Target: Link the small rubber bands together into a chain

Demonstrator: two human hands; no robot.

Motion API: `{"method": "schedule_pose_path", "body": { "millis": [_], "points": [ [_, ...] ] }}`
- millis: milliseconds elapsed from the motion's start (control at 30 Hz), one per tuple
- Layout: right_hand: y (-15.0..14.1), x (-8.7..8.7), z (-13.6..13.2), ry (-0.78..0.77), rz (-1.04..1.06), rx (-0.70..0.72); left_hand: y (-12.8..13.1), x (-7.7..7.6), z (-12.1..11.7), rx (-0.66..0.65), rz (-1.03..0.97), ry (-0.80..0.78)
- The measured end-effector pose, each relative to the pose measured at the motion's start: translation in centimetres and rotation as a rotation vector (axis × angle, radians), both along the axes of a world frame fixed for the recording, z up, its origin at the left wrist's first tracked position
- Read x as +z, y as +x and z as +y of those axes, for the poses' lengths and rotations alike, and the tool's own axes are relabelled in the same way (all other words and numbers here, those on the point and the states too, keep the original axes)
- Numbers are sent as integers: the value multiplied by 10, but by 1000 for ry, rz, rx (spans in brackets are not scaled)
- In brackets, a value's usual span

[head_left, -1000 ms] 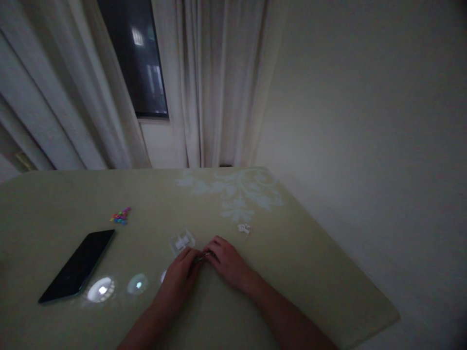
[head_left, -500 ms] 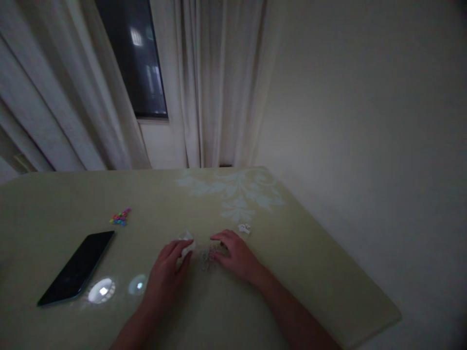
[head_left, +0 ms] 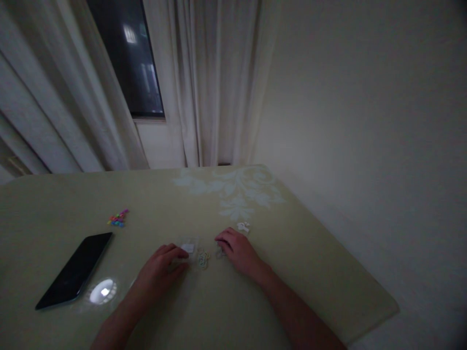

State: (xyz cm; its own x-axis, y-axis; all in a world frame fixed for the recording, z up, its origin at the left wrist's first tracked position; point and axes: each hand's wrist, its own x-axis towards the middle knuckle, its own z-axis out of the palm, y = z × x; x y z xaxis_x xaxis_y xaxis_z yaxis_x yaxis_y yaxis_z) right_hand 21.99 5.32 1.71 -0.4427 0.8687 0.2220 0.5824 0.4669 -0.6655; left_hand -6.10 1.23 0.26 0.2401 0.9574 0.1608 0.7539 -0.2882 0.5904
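My left hand (head_left: 164, 265) rests on the table with thumb and fingers closed at the near left side of a clear plastic packet (head_left: 188, 248) that has a whitish patch on it. Just right of the packet lies a small pile of pale, loop-shaped pieces (head_left: 203, 259), perhaps clips; they are too small to name surely. My right hand (head_left: 238, 249) is farther right, its fingers drawn together over a few greyish small pieces (head_left: 220, 252). What sits between those fingertips is hidden. Beyond the right hand are some small white pieces (head_left: 243, 227).
A dark tablet (head_left: 75, 270) lies at the left of the table (head_left: 310, 272). Behind it sits a heap of small colourful pieces (head_left: 117, 218). Curtains (head_left: 207, 87) and a window (head_left: 127, 58) are at the back, a wall (head_left: 357, 121) to the right.
My right hand has moved slightly right, away from the pale pile, and its fingers have closed. Some greyish pieces now lie apart by it. The packet looks flatter, with my left hand lower.
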Motion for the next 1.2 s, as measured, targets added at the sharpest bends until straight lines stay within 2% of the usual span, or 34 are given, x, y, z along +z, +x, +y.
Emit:
{"method": "schedule_pose_path", "body": {
  "millis": [133, 333, 467, 567, 767, 900, 967, 1067, 1200],
  "points": [
    [-2, 0, -2, -10, 46, 23, 13, -2, -3, -11, -16, -4],
    [-9, -1, -9, 100, -67, 115, 23, -11, -1, -104, -26, 47],
    [-13, -4, -12, 115, -193, 170, 14, -13, 2, -13, 40, 67],
    [-13, -3, -11, 87, -231, 171, 8, -10, 1, 57, 82, 88],
    [-4, 2, -4, 8, -55, 57, 13, 5, -8, 141, 149, 70],
    [-1, 1, 1, -13, 12, 7, 19, 0, -9, 161, 138, 175],
    [2, 1, 3, -16, 21, -23, 23, -5, -8, 126, 107, 260],
    [6, 3, 6, -20, 23, -77, 32, -9, -10, -28, 62, 335],
    [13, 6, 9, -19, -82, -159, 44, -4, -18, -244, 63, 273]
  ]
}}
